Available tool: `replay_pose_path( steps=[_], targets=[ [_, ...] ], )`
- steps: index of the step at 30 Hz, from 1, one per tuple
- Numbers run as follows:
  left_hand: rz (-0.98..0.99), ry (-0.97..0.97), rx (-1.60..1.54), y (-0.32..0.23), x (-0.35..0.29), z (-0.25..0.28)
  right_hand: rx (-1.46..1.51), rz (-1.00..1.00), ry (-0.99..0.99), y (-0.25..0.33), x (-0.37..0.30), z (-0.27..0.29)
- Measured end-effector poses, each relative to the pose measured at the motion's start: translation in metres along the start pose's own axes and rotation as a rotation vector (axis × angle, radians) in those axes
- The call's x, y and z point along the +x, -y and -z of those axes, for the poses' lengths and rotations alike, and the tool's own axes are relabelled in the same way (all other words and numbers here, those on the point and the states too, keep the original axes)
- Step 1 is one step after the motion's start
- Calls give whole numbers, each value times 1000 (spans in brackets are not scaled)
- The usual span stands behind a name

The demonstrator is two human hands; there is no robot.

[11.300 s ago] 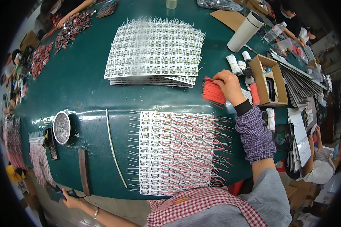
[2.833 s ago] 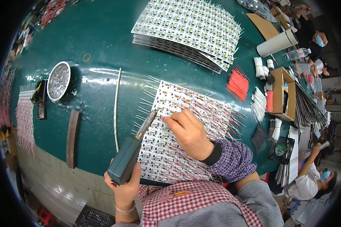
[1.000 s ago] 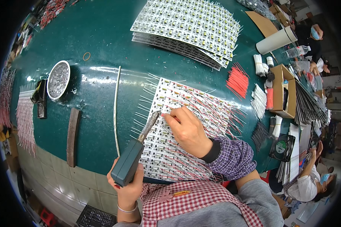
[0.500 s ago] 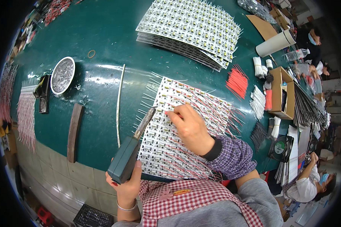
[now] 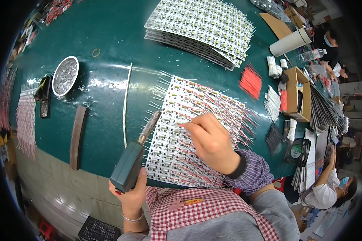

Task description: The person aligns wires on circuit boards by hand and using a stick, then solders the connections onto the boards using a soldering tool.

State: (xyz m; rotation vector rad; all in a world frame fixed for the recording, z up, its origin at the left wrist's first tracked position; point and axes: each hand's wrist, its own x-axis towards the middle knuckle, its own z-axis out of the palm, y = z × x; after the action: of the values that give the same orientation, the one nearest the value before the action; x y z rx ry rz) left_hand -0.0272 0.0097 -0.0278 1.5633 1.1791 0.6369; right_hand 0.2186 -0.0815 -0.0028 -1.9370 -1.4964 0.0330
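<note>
My left hand (image 5: 133,192) is closed around the dark green body of a soldering gun (image 5: 128,165). Its stained metal tip points up and right, over the left part of a white circuit board panel (image 5: 159,160). Thumb and fingers of my right hand (image 5: 214,141) are pinched above the middle of that panel, with the red end of a wire (image 5: 181,125) showing at the fingertips. Rows of small components cover the panel. Red and white wires (image 5: 197,170) run from it toward the right, and short pale leads stick out along its left edge.
Behind lies a stack of similar panels (image 5: 201,28). Red wires (image 5: 250,82), white wires (image 5: 272,104) and a cardboard box (image 5: 297,94) sit to the right. Leftward are a white-rimmed bowl (image 5: 77,76), a brown bar (image 5: 78,138) and a pale strip (image 5: 127,106). People sit at far right.
My right hand has shifted a little right and nearer to me over the panel, still pinched. The soldering gun stays about where it was over the panel. The whole view has moved slightly.
</note>
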Motion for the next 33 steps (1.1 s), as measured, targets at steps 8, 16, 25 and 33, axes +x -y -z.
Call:
replay_pose_path(
  steps=[8,16,25,33],
  targets=[
    [-171,29,177,29,-9,3,24,-6,-10,-16,-8,-45],
    [-272,122,12,3,5,-5,-9,2,-13,-15,-8,-47],
    [-147,80,-37,-19,10,-13,-26,3,-45,-14,-6,-47],
    [-140,63,18,-9,5,-5,-37,5,-43,-13,-6,-47]
  ],
)
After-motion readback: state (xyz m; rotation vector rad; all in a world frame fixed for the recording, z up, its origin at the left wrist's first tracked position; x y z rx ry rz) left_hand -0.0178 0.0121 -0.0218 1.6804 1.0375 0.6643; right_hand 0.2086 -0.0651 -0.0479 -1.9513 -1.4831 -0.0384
